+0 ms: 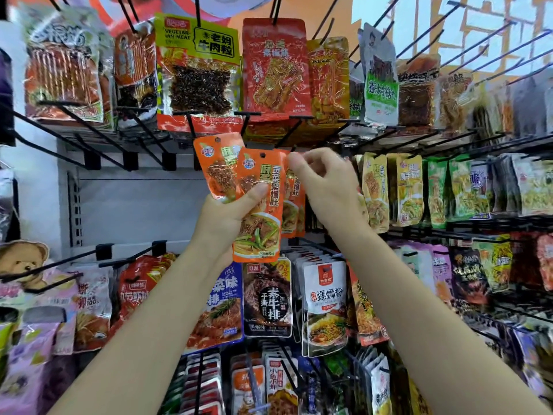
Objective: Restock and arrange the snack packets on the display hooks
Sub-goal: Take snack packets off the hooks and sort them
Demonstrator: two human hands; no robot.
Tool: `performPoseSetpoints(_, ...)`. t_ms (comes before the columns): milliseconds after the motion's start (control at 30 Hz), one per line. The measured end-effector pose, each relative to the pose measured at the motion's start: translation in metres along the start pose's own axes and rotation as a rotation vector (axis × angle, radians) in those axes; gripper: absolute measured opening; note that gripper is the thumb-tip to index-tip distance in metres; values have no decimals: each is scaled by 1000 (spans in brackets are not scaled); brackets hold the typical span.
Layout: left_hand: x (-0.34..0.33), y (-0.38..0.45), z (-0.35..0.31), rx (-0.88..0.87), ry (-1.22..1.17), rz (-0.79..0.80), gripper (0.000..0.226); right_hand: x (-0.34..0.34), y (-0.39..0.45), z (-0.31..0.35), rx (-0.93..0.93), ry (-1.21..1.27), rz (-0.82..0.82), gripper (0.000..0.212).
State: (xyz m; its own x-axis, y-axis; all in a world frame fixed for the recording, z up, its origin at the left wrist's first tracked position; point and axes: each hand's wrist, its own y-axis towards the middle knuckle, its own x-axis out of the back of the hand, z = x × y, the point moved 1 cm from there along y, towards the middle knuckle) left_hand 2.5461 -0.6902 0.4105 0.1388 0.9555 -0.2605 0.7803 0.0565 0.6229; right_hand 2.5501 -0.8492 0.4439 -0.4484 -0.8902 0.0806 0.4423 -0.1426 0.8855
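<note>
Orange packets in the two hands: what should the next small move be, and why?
Probably the right hand should guide the hole of the rear orange packet onto the empty hook just above. The left hand grips a fan of orange packets, none of them hung yet, while the right hand's fingers pinch the top edge of the rear one close under that hook.

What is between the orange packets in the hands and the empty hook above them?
Nothing visible blocks the way. The left hand grips a fan of orange packets, the right hand pinches the top edge of one at the back, and the bare hook ends just above them with open air between.
</note>
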Motion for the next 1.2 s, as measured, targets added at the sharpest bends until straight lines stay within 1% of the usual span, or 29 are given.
performPoseSetpoints(33, -3, 0, 1, -8, 5, 16, 22, -5, -2, -1, -103, 92, 146, 33)
performPoseSetpoints(67, -5, -1, 2, -9, 14, 29, 28, -9, -5, -2, -169, 178, 247, 34)
performPoseSetpoints(100, -7, -2, 3, -6, 23, 36, 33, -10, -6, -4, -199, 241, 284, 28)
performPoseSetpoints(167, -6, -3, 4, 26, 37, 13, 35, -9, -1, -7, -230, 314, 219, 13)
performPoseSetpoints(200, -2, -2, 4, 53, 43, -18, 33, -6, 3, -8, -263, 338, 176, 12)
performPoseSetpoints(233, 3, 0, 4, 71, 48, -45, 31, -3, 8, -10, -304, 356, 149, 14)
performPoseSetpoints(300, 13, 3, 3, 65, 68, -63, 25, -1, 18, -12, -375, 323, 119, 28)
performPoseSetpoints(367, 18, 5, 2, 19, 116, -68, 19, -2, 27, -13, -399, 267, 94, 40)
performPoseSetpoints(433, 20, 5, 0, -21, 143, -75, 15, -4, 33, -11, -400, 262, 75, 44)
performPoseSetpoints(500, 20, 6, -2, -39, 160, -76, 12, -4, 35, -9, -378, 218, 78, 49)
performPoseSetpoints(667, 19, 7, -2, -56, 208, -76, 12, -5, 37, -15, -349, 165, 100, 44)
performPoseSetpoints(700, 18, 7, -1, -61, 212, -67, 12, -5, 38, -15, -321, 122, 88, 39)
performPoseSetpoints(733, 17, 7, -1, -66, 213, -61, 11, -5, 39, -15, -263, 45, 59, 30)
performPoseSetpoints(767, 16, 6, -1, -74, 215, -56, 11, -3, 39, -15, -172, -62, 14, 21)
performPoseSetpoints(800, 16, 6, -2, -79, 218, -51, 12, -1, 36, -12, -57, -179, -56, 17)
performPoseSetpoints(867, 16, 6, -2, -80, 219, -38, 15, 4, 30, -6, 128, -320, -193, 15)
performPoseSetpoints(900, 15, 7, -2, -79, 215, -29, 16, 5, 28, -6, 155, -313, -202, 20)
performPoseSetpoints(933, 13, 7, -2, -69, 211, -16, 17, 4, 27, -4, 133, -235, -139, 29)
performPoseSetpoints(1000, 4, 9, -1, -34, 200, 35, 16, 0, 22, 1, -21, 12, 85, 43)
performPoseSetpoints(1033, -1, 9, 0, -21, 201, 69, 15, -2, 20, 3, -90, 115, 176, 42)
performPoseSetpoints(1067, -5, 10, 1, -18, 213, 102, 14, -3, 19, 2, -127, 173, 226, 37)
performPoseSetpoints(1133, -12, 15, 3, -33, 245, 132, 13, -1, 21, -4, -151, 195, 227, 28)
performPoseSetpoints(1200, -16, 22, 1, -75, 264, 115, 12, 5, 27, -10, -192, 198, 207, 31)
